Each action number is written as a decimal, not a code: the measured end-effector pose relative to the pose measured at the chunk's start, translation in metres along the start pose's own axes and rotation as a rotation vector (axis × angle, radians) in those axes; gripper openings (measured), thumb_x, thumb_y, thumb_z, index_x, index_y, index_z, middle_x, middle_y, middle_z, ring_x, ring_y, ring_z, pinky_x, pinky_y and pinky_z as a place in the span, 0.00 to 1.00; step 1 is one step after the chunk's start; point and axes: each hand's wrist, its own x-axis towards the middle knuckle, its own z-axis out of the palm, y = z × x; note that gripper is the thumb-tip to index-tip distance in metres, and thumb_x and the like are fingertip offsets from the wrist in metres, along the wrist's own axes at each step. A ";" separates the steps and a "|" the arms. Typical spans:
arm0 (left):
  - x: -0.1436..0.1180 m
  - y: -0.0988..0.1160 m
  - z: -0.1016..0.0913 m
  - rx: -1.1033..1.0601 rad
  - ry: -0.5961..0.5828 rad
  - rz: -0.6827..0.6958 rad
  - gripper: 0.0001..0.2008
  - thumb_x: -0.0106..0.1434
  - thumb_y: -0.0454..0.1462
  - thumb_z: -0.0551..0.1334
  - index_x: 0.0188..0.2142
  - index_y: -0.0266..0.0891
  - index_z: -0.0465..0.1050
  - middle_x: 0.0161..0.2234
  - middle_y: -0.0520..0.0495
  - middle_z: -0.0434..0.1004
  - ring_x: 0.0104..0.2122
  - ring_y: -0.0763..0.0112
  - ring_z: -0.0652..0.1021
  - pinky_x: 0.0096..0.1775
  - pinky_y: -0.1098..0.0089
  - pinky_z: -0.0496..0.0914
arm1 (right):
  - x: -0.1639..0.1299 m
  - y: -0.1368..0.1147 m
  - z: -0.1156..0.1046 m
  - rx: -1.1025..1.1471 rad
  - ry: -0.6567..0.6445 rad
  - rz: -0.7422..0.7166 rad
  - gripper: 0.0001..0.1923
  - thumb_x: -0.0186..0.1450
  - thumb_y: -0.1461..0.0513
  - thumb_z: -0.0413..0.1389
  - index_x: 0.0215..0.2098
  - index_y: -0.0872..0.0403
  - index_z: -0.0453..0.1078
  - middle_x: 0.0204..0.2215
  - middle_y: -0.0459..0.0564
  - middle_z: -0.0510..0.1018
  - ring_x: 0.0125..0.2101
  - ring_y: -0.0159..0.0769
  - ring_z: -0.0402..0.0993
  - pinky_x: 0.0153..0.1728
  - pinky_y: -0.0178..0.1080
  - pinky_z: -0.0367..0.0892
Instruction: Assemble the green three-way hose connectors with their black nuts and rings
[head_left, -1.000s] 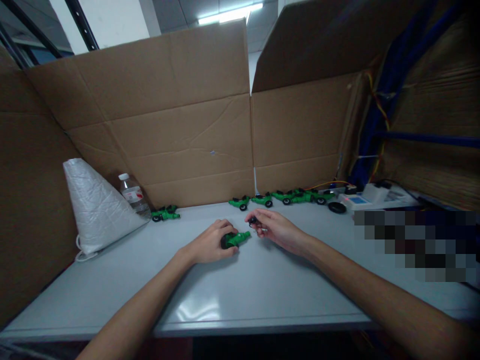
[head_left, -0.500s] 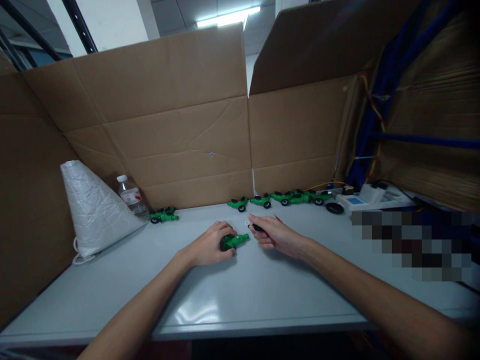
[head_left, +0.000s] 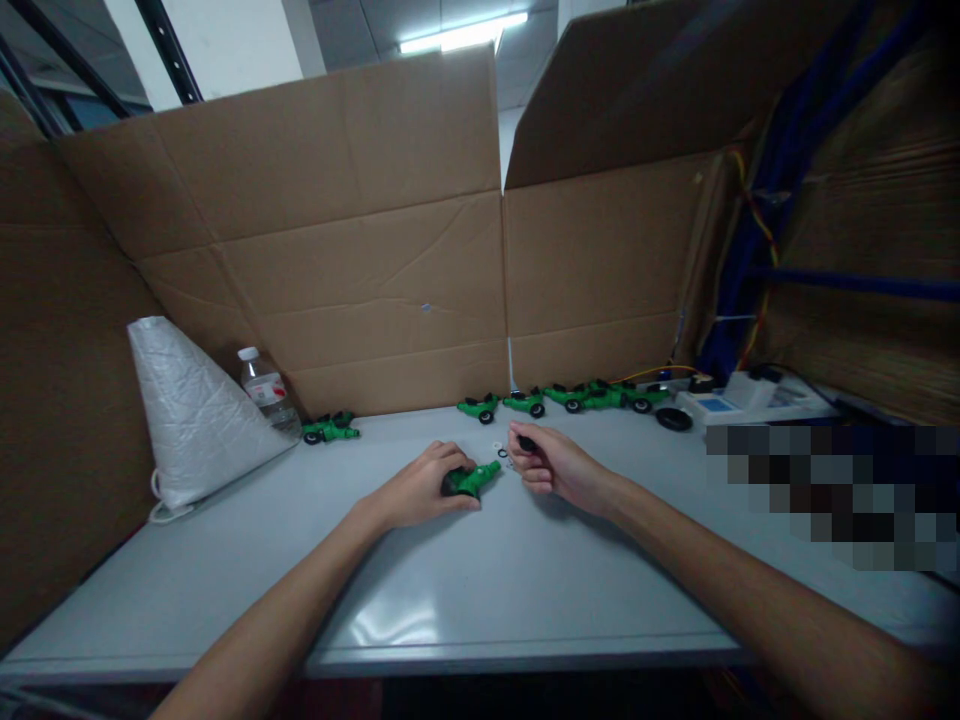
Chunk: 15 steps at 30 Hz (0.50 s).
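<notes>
Makeshift assembly bench in a workshop or small factory

Big cardboard sheets (head_left: pixel 337 240) wall in a plain grey table (head_left: pixel 465 590); a row of identical green toy cars (head_left: pixel 570 396) waits along the back, fluorescent tube lights (head_left: pixel 461 32) at top centre, cables (head_left: pixel 757 230) at right.

Both bare forearms reach forward, hands close together at mid-frame

The left hand (head_left: pixel 420 490) lies palm down, knuckles up, fingers curled forward and closed around something small, wrist straight in line with the forearm coming from the lower left. The right hand (head_left: pixel 551 462) sits just beside it, turned partly on its side, fingers curled inward with thumb and forefinger pinched together at the tip; its forearm runs in from the lower right
</notes>
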 end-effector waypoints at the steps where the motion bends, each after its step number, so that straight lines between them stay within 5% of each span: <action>1: 0.000 -0.001 0.001 -0.003 0.004 0.000 0.24 0.64 0.53 0.69 0.54 0.43 0.76 0.49 0.40 0.76 0.52 0.54 0.74 0.56 0.57 0.69 | 0.000 0.000 0.000 0.006 0.001 -0.006 0.25 0.63 0.43 0.63 0.28 0.51 0.58 0.18 0.34 0.52 0.15 0.22 0.41 0.15 0.29 0.43; 15: 0.002 0.004 0.001 0.012 0.003 0.007 0.21 0.62 0.45 0.72 0.52 0.43 0.77 0.47 0.43 0.77 0.52 0.54 0.73 0.58 0.58 0.67 | -0.002 0.004 -0.002 0.099 -0.070 -0.020 0.19 0.67 0.48 0.64 0.38 0.52 0.66 0.21 0.37 0.59 0.17 0.22 0.46 0.15 0.26 0.43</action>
